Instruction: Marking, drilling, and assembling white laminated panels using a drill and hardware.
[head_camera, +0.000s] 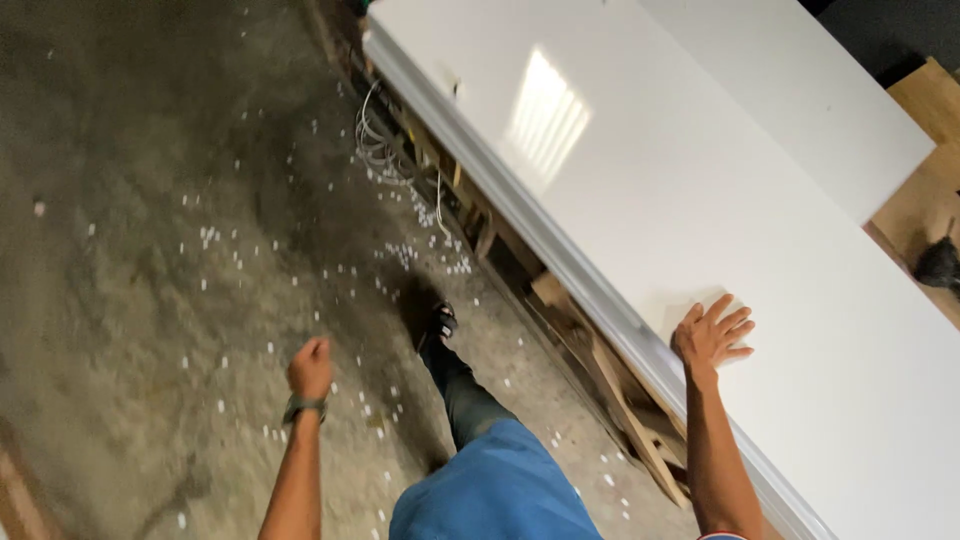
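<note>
Blue shorts (495, 490) lowest, right hand (712, 335) spread flat steadying the glossy white panel (640, 170), left hand (311, 367) swinging free, probably fisted and empty.

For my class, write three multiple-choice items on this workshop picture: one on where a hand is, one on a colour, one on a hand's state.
1. Where does the right hand rest?
A. on the white panel
B. on the floor
C. on the knee

2. What colour is the stacked panel's top?
A. black
B. white
C. red

3. How is the left hand?
A. flat on a board
B. gripping a hammer
C. closed, held free above the concrete floor

Answers: 1 A, its fingers spread flat near the panel's edge; 2 B, the glossy surface is white; 3 C, it is curled and touches nothing.
</note>
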